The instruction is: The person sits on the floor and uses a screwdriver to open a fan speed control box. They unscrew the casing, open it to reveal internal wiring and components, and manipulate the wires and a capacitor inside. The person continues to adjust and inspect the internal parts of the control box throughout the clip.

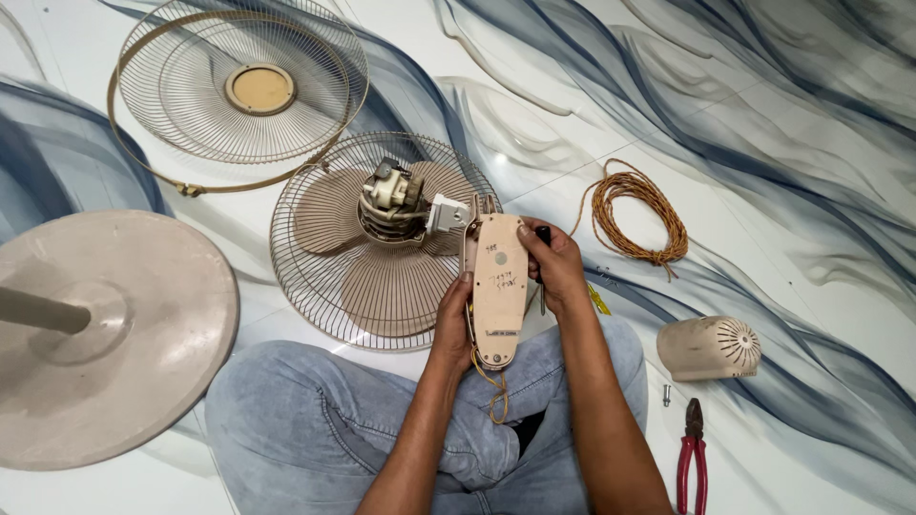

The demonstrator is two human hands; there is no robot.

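- The person's knees in pale blue jeans (315, 420) lie nearest the camera, crossed on the marbled white and blue floor (782, 124).
- Above the lap, both hands hold a long beige control housing (499, 286), its flat back plate turned upward, with yellow wires (493, 386) hanging from its lower end.
- The left hand (452, 319) has its grip closed along the housing's left edge, thumb resting on the plate.
- The right hand (553, 267) is closed around the housing's upper right edge and also grips a dark-handled tool (543, 236); its tip is hidden behind the hand.
- The housing's upper end joins the fan motor (393, 195), which sits over the beige blades (382, 277) inside the rear wire guard (296, 277) lying flat on the floor.
- The front wire guard (191, 86), with a round centre cap, lies beyond it, upper left, with a loose ring band around it.
- The round fan base (162, 324) with its pole (38, 310) lies far left.
- To the right lie a coil of brown cord (634, 215), a beige vented motor cover (708, 348), a small screw (666, 393) and red-handled pliers (691, 458).
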